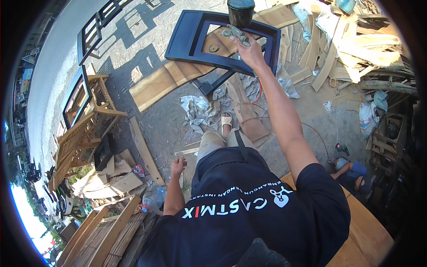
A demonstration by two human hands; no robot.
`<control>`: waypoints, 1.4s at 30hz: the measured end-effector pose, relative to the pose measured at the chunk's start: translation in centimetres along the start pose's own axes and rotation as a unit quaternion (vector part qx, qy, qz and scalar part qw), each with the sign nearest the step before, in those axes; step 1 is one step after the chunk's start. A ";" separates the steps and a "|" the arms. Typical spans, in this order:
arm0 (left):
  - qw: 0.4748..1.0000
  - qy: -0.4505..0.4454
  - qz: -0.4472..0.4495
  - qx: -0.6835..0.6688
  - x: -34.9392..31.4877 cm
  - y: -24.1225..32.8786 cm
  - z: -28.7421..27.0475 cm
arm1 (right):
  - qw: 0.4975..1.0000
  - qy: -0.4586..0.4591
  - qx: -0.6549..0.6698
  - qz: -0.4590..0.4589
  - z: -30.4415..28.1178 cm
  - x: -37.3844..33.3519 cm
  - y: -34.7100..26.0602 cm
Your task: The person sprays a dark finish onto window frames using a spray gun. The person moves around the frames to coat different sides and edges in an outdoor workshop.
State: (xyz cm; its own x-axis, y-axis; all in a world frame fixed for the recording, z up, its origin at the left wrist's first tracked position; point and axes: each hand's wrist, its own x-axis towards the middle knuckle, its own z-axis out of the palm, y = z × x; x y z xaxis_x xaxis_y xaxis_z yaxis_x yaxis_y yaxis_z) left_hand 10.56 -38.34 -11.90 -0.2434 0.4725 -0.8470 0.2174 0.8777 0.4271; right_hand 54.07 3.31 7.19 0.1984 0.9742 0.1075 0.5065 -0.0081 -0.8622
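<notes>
Toward twelve o'clock, over the opening of a black frame [184, 38], a spray gun [235, 34] sits in the right hand [251, 52], whose fingers wrap around it; gun and hand hide part of the frame. The gun looks dull grey and stained, with a dark cup [240, 16] overlapping the frame's far edge. Under the frame a wavy-edged plank [167, 81] slants toward ten o'clock, with a crumpled plastic sheet [195, 107] at eleven. Between one and two o'clock an orange hose [260, 92] curves along the ground. At half past seven, the left hand [179, 164] has curled fingers; whether they grip anything I cannot tell. A wooden bench [71, 147] stands at nine o'clock, scrap wood [376, 55] is heaped at two, and another person [358, 171] is near half past three.
</notes>
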 end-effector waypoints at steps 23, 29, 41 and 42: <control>0.972 0.002 0.230 0.048 -1.3 5.1 8.4 | 0.979 -0.018 0.193 0.068 -12.6 -10.0 -6.8; 0.933 -0.083 0.345 0.055 -2.9 21.3 19.3 | 0.972 0.124 0.169 0.110 -22.5 -3.5 0.6; 0.990 0.107 0.089 0.021 -3.0 16.6 39.4 | 0.989 0.058 0.059 0.120 -33.5 19.2 24.1; 0.991 0.110 0.068 0.028 -4.6 15.8 40.7 | 0.991 0.045 0.059 0.108 -33.7 20.5 24.6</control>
State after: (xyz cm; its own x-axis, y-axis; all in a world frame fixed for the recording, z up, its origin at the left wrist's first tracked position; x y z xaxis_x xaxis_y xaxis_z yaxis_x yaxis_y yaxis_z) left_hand 53.60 -29.93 -14.19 -0.4070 0.5980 -0.6904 0.3138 0.8014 0.5092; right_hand 98.88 15.45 4.83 0.3683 0.9286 -0.0460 0.3434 -0.1819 -0.9214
